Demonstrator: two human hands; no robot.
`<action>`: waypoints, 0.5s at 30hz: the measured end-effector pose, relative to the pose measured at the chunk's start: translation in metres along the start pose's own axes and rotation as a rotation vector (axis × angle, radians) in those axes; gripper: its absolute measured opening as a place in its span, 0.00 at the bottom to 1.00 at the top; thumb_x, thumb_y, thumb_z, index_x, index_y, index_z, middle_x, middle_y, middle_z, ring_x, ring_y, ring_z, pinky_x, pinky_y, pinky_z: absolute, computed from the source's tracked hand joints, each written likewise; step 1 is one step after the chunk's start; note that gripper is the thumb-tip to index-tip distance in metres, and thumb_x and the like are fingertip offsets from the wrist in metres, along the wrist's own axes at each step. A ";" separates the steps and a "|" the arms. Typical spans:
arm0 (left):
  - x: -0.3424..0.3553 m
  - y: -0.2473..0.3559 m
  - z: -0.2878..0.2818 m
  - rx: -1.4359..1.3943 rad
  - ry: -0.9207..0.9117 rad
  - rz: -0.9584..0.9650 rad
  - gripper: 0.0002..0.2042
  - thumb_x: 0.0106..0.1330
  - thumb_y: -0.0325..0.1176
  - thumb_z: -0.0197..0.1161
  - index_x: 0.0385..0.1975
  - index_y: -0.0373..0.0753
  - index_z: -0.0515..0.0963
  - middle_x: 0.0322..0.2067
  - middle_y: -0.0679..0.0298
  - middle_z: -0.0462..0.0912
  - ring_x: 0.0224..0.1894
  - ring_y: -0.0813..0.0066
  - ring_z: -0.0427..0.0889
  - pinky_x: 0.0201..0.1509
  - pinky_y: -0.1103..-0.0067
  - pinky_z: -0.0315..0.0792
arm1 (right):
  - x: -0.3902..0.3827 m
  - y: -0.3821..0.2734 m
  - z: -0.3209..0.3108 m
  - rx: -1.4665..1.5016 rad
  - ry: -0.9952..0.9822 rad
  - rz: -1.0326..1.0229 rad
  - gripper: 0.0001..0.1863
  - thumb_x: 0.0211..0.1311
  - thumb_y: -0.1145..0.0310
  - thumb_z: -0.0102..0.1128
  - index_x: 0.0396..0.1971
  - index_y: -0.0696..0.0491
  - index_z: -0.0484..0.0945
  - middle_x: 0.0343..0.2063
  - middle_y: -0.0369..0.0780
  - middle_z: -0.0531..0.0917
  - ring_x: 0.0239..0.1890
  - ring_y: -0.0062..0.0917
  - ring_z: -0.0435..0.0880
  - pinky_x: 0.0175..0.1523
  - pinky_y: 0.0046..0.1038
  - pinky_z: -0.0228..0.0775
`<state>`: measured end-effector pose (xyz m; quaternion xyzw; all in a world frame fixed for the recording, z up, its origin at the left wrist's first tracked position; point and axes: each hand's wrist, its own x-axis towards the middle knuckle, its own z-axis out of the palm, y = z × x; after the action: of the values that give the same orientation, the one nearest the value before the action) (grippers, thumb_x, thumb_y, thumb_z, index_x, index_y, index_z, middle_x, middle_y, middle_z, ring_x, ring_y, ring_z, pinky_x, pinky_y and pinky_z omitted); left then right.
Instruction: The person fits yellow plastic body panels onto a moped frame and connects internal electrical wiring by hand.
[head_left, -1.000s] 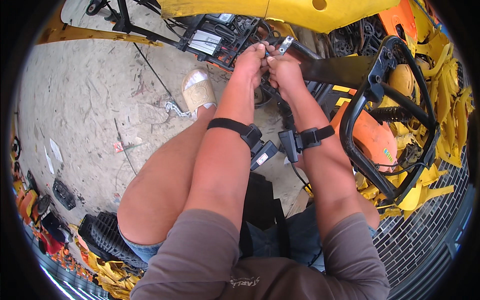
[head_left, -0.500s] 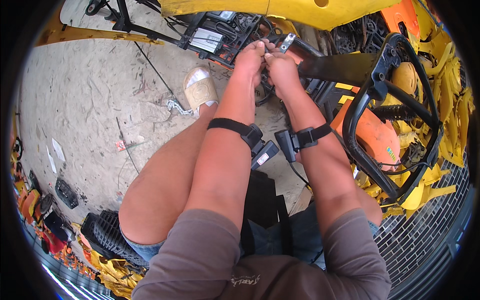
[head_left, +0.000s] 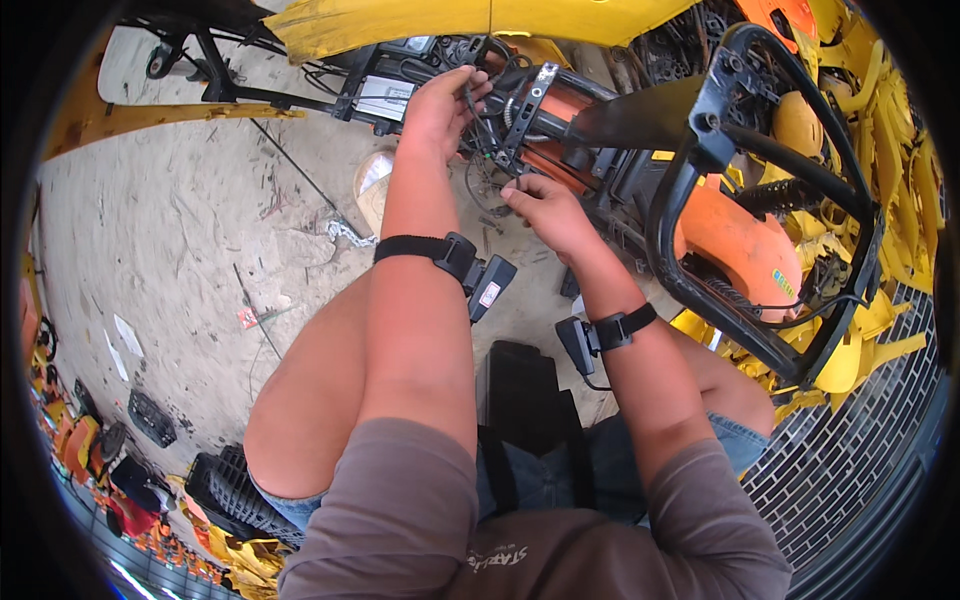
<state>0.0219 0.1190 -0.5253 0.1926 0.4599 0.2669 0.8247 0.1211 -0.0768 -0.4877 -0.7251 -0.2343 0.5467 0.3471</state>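
Observation:
A black vehicle frame point(head_left: 684, 162) lies in front of me, with bundled black cables point(head_left: 492, 140) hanging from its middle. My left hand point(head_left: 440, 112) is closed at the far end of these cables, its curled fingers around a black cable. Nearer to me and to the right, my right hand point(head_left: 548, 212) pinches thumb and forefinger together beside a thin loose wire; what lies between the fingertips is too small to name. A metal bracket with holes point(head_left: 532, 104) stands between the hands. The silver box point(head_left: 385, 98) sits left of my left hand.
A long yellow panel point(head_left: 470, 24) spans the far side. To the right are an orange fender point(head_left: 738, 238) and piled yellow plastic parts point(head_left: 905, 200). A black crate point(head_left: 228, 488) stands by my left knee. A thin rod point(head_left: 305, 178) lies on the concrete floor point(head_left: 200, 240).
My hands were together at the cables and are now apart. The left moved left and slightly farther away; the right came back toward me. The view has shifted a little.

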 end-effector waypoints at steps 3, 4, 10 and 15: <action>-0.001 0.005 0.001 0.259 0.056 0.070 0.14 0.71 0.31 0.60 0.54 0.35 0.77 0.42 0.63 0.86 0.43 0.74 0.85 0.44 0.78 0.75 | 0.005 -0.016 0.007 0.048 0.062 0.106 0.12 0.68 0.64 0.62 0.36 0.60 0.81 0.20 0.37 0.78 0.22 0.21 0.76 0.28 0.28 0.67; 0.001 0.006 -0.001 0.334 0.080 0.096 0.16 0.70 0.30 0.61 0.55 0.34 0.77 0.42 0.63 0.86 0.42 0.75 0.85 0.41 0.79 0.75 | 0.009 -0.026 0.012 0.096 0.153 0.041 0.12 0.69 0.65 0.61 0.36 0.60 0.81 0.20 0.37 0.78 0.21 0.21 0.76 0.28 0.28 0.67; 0.015 -0.021 -0.032 0.544 0.293 0.285 0.15 0.65 0.31 0.58 0.49 0.36 0.83 0.37 0.60 0.88 0.36 0.75 0.84 0.37 0.78 0.75 | 0.061 -0.082 0.040 -0.326 0.724 -0.699 0.09 0.66 0.72 0.57 0.41 0.59 0.81 0.30 0.48 0.85 0.34 0.42 0.86 0.43 0.39 0.76; 0.014 -0.054 -0.015 0.891 0.334 0.573 0.15 0.69 0.37 0.60 0.46 0.34 0.83 0.41 0.51 0.87 0.44 0.65 0.85 0.53 0.72 0.75 | 0.117 -0.082 0.033 -0.438 0.603 -0.696 0.16 0.61 0.75 0.57 0.49 0.56 0.82 0.44 0.51 0.85 0.50 0.48 0.82 0.56 0.40 0.74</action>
<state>0.0294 0.0865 -0.5721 0.5952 0.5820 0.2870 0.4740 0.1268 0.0686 -0.5049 -0.7853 -0.4605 0.1030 0.4007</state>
